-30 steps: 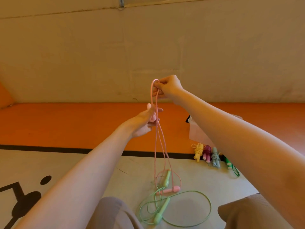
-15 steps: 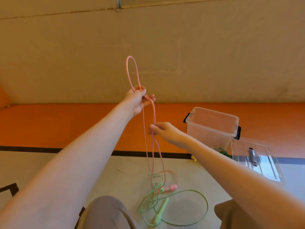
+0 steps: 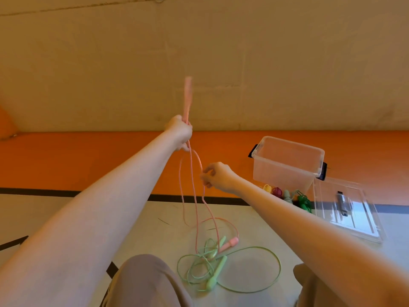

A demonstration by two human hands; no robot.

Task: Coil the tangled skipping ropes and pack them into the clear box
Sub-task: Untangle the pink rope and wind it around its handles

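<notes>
Pink rope [image 3: 194, 209] is hanging half-gathered – left hand [image 3: 180, 135] gripping its loops, right hand [image 3: 215, 177] pinching a strand – while green rope [image 3: 230, 271] (untouched) and clear box [image 3: 287, 165] are waiting.

Beige wall [image 3: 110, 63], orange-and-cream floor [image 3: 88, 165]
</notes>
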